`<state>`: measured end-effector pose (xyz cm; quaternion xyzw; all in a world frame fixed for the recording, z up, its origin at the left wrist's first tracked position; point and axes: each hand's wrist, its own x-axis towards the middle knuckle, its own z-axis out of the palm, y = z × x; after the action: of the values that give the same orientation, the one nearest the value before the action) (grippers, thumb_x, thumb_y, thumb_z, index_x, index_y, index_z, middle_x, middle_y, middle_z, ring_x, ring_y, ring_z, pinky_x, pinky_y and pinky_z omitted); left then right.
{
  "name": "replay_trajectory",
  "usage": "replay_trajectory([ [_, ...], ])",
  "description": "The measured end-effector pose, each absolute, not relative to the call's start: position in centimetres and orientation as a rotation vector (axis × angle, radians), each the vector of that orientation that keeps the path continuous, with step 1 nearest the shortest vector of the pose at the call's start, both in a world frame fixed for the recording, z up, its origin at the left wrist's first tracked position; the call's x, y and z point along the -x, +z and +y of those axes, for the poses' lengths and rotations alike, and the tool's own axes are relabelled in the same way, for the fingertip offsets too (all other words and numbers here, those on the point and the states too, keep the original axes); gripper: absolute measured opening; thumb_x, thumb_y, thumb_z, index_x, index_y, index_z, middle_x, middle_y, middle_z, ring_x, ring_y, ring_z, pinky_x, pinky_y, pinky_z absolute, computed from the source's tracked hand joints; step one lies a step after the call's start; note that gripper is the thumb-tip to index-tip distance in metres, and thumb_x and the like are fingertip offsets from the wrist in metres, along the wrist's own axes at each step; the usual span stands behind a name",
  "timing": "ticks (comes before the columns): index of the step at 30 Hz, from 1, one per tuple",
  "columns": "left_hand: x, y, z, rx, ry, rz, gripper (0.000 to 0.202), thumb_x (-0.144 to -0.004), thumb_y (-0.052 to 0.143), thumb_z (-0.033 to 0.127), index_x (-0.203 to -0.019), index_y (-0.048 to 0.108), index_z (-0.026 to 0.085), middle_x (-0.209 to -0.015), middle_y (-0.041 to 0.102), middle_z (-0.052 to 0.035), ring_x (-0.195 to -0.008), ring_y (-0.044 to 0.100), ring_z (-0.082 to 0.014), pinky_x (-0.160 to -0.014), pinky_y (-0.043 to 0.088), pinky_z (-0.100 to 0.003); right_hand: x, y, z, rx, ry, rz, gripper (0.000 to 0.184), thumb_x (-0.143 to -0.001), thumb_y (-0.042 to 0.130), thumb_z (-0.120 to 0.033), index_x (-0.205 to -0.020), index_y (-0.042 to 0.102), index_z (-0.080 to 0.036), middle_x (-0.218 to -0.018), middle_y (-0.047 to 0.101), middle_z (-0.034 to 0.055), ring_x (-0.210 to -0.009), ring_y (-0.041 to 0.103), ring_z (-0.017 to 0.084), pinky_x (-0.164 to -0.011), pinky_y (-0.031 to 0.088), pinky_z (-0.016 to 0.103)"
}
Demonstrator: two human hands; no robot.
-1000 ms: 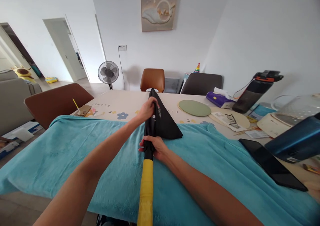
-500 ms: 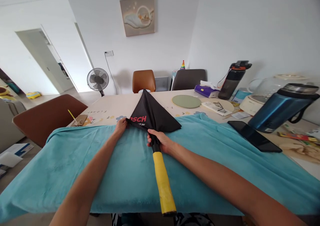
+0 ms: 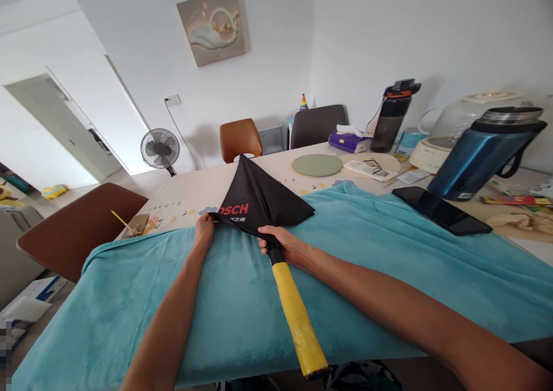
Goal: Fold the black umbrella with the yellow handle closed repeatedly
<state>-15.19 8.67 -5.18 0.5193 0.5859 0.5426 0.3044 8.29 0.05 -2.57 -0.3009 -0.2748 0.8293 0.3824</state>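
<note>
A black umbrella with red lettering lies on a turquoise towel spread over the table. Its yellow handle points toward me past the table's near edge. My left hand pinches the left corner of the black canopy cloth and holds it out to the side. My right hand is wrapped round the shaft just above the yellow handle, under the cloth.
A dark tablet lies on the towel's right part, beside a blue kettle. Farther back stand a dark bottle, a tissue box, glasses on papers and a green mat. Brown chairs and a fan surround the table.
My left hand let go of the upper canopy, took its left corner and pulled it outward, spreading a panel with lettering. The handle has swung to the right. My view has tilted and shifted.
</note>
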Motion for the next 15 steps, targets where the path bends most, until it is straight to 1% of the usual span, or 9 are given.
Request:
replay_trajectory([
  [4,15.7,-5.2,8.8,-1.429,1.461,1.656,0.019,-0.066,0.039,0.021,-0.071,0.057,0.016,-0.077,0.061,-0.0026,-0.071,0.055,-0.0137,-0.064,0.047,-0.025,-8.3,-2.6,0.1,0.750,2.104,-0.675,0.015,-0.076,0.055,-0.021,-0.066,0.049,-0.013,-0.052,0.052,0.0005,-0.045,0.049,0.009,-0.045,0.045,0.021],
  [8,16.6,-5.0,8.8,-1.541,1.495,1.650,0.016,-0.065,0.041,0.020,-0.069,0.056,0.017,-0.091,0.060,-0.0042,-0.085,0.055,-0.0162,-0.076,0.046,-0.029,-8.4,-2.3,0.0,0.733,2.111,-0.631,0.016,-0.077,0.054,-0.025,-0.067,0.045,-0.016,-0.050,0.052,0.0003,-0.043,0.047,0.009,-0.043,0.045,0.021],
  [10,17.0,-5.0,8.9,-1.727,1.393,1.742,0.016,-0.065,0.042,0.020,-0.066,0.058,0.018,-0.092,0.060,-0.0056,-0.091,0.053,-0.0187,-0.085,0.043,-0.034,-8.5,-2.0,-0.1,0.754,2.126,-0.600,0.017,-0.077,0.054,-0.026,-0.068,0.043,-0.017,-0.049,0.052,0.0001,-0.042,0.047,0.010,-0.041,0.044,0.020],
  [12,17.2,-5.1,8.9,-1.922,1.205,1.811,0.017,-0.065,0.044,0.019,-0.063,0.061,0.018,-0.093,0.060,-0.0065,-0.097,0.051,-0.0211,-0.092,0.038,-0.038,-8.5,-1.8,-0.2,0.793,2.122,-0.582,0.018,-0.077,0.054,-0.026,-0.068,0.042,-0.017,-0.048,0.052,-0.0001,-0.040,0.046,0.009,-0.039,0.042,0.019],
  [15,17.4,-4.9,8.9,-2.009,1.020,1.813,0.021,-0.062,0.043,0.011,-0.062,0.063,0.018,-0.096,0.062,-0.0058,-0.100,0.052,-0.0228,-0.095,0.036,-0.040,-8.5,-1.4,-0.2,0.855,2.085,-0.568,0.017,-0.076,0.055,-0.022,-0.066,0.041,-0.017,-0.045,0.050,-0.0012,-0.038,0.045,0.009,-0.036,0.041,0.019],
])
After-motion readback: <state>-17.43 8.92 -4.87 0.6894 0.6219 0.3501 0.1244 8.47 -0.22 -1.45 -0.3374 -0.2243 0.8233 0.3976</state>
